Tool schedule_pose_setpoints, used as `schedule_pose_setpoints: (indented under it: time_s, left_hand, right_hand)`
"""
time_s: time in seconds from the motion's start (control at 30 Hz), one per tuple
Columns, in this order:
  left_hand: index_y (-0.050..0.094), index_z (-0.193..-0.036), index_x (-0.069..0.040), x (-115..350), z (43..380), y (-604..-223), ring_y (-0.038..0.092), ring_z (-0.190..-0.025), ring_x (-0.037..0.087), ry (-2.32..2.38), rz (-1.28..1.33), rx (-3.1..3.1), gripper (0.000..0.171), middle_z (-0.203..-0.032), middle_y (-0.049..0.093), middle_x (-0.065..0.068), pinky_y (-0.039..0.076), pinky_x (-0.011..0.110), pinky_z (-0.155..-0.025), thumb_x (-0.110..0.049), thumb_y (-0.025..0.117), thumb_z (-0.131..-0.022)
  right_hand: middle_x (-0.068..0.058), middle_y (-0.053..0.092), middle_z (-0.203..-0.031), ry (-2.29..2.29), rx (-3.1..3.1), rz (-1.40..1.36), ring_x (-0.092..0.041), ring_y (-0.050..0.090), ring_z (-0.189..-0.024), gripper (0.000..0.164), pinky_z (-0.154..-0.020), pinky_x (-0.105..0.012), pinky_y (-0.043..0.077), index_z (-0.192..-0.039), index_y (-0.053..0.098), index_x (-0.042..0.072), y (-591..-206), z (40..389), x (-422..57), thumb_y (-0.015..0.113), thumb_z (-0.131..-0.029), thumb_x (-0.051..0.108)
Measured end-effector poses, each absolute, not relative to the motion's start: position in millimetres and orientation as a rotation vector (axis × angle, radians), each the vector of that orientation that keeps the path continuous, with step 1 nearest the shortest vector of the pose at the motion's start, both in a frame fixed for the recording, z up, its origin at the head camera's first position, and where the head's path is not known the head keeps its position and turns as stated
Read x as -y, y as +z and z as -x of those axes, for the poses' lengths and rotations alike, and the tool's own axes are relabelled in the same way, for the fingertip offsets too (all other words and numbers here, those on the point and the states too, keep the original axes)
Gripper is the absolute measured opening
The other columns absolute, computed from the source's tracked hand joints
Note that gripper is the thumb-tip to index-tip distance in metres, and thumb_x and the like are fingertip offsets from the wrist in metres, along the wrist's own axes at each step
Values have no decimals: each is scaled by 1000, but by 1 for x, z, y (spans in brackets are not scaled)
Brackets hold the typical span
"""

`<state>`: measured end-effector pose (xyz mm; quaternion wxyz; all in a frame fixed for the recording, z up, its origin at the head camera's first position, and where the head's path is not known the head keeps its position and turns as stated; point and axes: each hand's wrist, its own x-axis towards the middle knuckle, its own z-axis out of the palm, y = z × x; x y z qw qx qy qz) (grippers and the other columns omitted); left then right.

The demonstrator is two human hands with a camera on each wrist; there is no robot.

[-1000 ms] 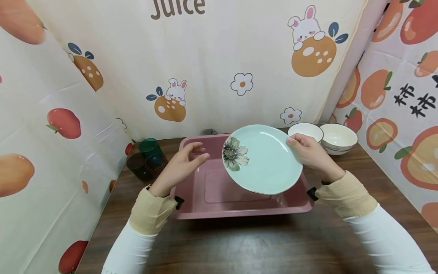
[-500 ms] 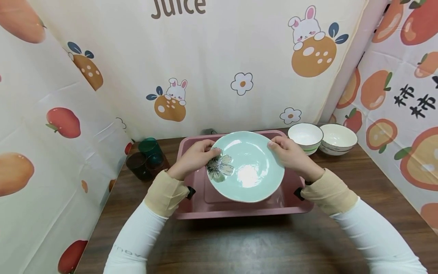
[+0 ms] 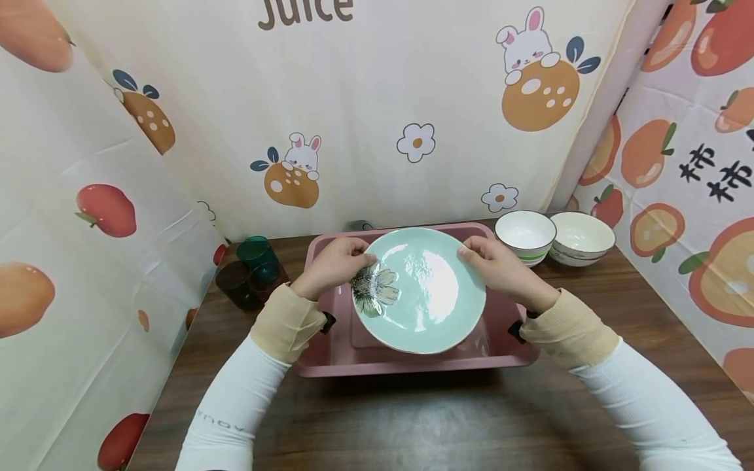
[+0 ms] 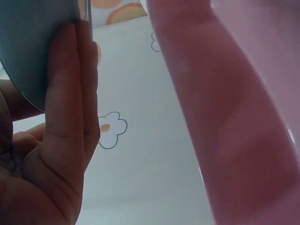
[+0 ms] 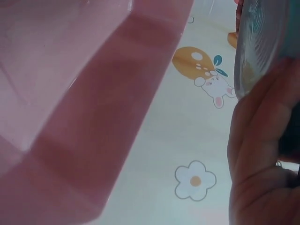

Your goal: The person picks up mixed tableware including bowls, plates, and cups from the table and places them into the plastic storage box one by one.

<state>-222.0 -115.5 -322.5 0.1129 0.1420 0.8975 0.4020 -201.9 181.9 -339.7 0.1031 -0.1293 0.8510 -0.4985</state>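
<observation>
A pale green plate [image 3: 419,294] with a dark flower print on its left side is held tilted over a pink tray [image 3: 416,370]. My left hand [image 3: 337,267] grips its upper left rim, thumb on the face. In the left wrist view, the fingers [image 4: 65,93] lie along the plate's underside. My right hand [image 3: 501,267] holds the upper right rim the same way. The right wrist view has a clear, ridged glass-like surface [image 5: 257,42] by the fingers; whether it is a separate dish, I cannot tell.
Several dark tumblers [image 3: 254,271] stand left of the tray on the brown wooden table [image 3: 412,418]. A white bowl [image 3: 525,232] and cream bowls [image 3: 580,235] sit at the back right. Printed curtains [image 3: 377,85] enclose the back and sides.
My left hand has come in from the left and taken hold of the plate's left rim. The plate and my right hand have moved left and slightly down, and are now nearly still.
</observation>
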Motion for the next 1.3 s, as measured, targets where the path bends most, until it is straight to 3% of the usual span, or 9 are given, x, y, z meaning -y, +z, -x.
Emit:
schedule_pose_setpoints:
  time_s: [0.3,0.5,0.67,0.77,0.9,1.03,1.3]
  left_hand:
    - [70,-101,-4,115,219,-319,53,-75,17,1154,-481,-2679,17,-83,60,6,43,26,-66,-15,58,-97]
    - [69,-107,-6,114,215,-314,57,-81,19,1198,-456,-2678,19,-92,64,9,47,26,-68,-17,57,-98]
    - [64,-128,-10,120,214,-311,63,-96,22,1185,-390,-2698,31,-114,68,9,53,33,-81,-20,54,-100]
    - [59,-136,-12,126,216,-313,63,-103,22,1143,-348,-2738,36,-122,67,9,53,38,-88,-20,52,-101]
    - [64,-126,-7,131,220,-316,62,-97,24,1061,-338,-2785,31,-115,67,11,52,37,-83,-18,50,-101]
    - [68,-105,-3,133,226,-324,58,-84,23,898,-379,-2851,21,-97,67,12,47,31,-72,-15,52,-99]
    - [65,-109,-1,130,234,-334,56,-82,23,663,-386,-2828,22,-94,64,10,45,32,-72,-14,52,-97]
  right_hand:
    - [-4,62,-77,-1416,-2435,458,-11,61,-65,25,-63,-29,53,-107,56,1,-340,198,-193,49,-103,25]
    - [-7,63,-88,-1543,-2275,433,-14,65,-74,33,-69,-33,57,-116,53,-1,-340,193,-203,50,-103,29]
    - [-18,63,-93,-1556,-2348,417,-23,69,-74,38,-69,-38,59,-121,52,-3,-338,187,-221,47,-104,30]
    - [-18,64,-91,-1487,-2493,354,-18,66,-71,38,-65,-34,58,-121,53,-4,-342,184,-237,47,-104,29]
    - [-15,61,-91,-1346,-2651,254,-10,60,-70,41,-61,-29,54,-123,51,-5,-354,181,-256,45,-104,31]
    - [-17,63,-95,-1152,-2770,226,-13,61,-73,45,-63,-30,52,-128,48,-3,-368,178,-266,46,-103,34]
    - [-19,67,-102,-989,-2810,258,-15,61,-77,60,-67,-31,48,-140,38,-11,-392,179,-261,52,-101,33]
